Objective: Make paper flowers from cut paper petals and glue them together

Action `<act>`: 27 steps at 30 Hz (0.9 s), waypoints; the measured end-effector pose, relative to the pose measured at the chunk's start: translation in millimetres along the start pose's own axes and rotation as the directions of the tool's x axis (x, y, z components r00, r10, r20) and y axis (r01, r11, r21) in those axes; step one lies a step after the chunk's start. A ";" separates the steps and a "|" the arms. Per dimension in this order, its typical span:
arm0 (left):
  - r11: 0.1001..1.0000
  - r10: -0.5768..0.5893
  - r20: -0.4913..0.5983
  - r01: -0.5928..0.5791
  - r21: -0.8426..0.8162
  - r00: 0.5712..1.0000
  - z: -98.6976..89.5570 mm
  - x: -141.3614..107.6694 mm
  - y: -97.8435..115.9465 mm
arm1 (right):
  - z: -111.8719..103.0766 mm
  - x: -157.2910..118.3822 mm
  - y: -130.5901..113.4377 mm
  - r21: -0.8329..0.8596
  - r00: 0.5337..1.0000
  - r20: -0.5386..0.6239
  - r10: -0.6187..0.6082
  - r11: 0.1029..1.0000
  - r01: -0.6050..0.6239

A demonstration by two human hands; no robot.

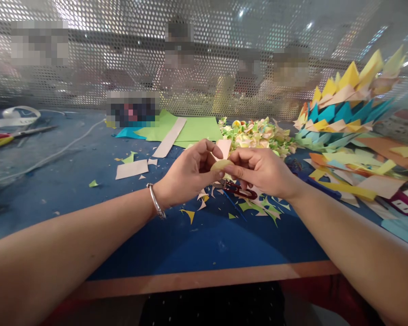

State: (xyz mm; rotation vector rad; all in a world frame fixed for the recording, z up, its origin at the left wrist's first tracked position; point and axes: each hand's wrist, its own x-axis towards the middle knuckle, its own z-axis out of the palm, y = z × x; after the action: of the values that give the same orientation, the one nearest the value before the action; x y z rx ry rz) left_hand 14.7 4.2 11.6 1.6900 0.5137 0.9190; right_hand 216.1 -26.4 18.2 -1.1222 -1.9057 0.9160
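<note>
Between my two hands is a small rounded piece of pale yellow-green paper (220, 165), raised over the table's middle. My left hand (185, 175) pinches its left side between thumb and fingers, and a silver bangle circles that wrist. On the other side, my right hand (267, 173) has its thumb and fingertips closed on the paper's right edge. Just below the right fingers show small dark red-handled scissors (246, 192); whether they lie on the table or hang from the fingers I cannot tell. Pointed paper scraps (189, 215) are scattered underneath.
Behind my hands are green sheets (197, 128), a pale pink strip (170, 137) and a heap of small folded papers (258, 133). A layered folded-paper model (347, 111) stands at right, near loose strips (353, 190). Scissors (7, 139) lie left. A perforated metal screen (204, 81) borders the back.
</note>
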 end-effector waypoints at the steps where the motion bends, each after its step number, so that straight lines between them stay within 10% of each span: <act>1: 1.000 -0.006 0.009 0.006 -0.005 1.000 -0.4 -0.1 0.0 | 0.1 -0.1 0.6 0.005 1.000 0.000 0.004 1.000 -0.004; 27: 0.999 -0.050 0.046 0.050 0.009 0.998 -2.9 -0.5 1.4 | -7.3 2.9 0.8 0.021 0.999 0.045 -0.015 1.000 0.014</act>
State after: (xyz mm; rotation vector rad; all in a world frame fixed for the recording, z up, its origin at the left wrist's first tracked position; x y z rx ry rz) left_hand 12.0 5.1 13.0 1.6939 0.5266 0.8406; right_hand 221.6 -22.0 21.6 -1.0827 -1.9341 0.9586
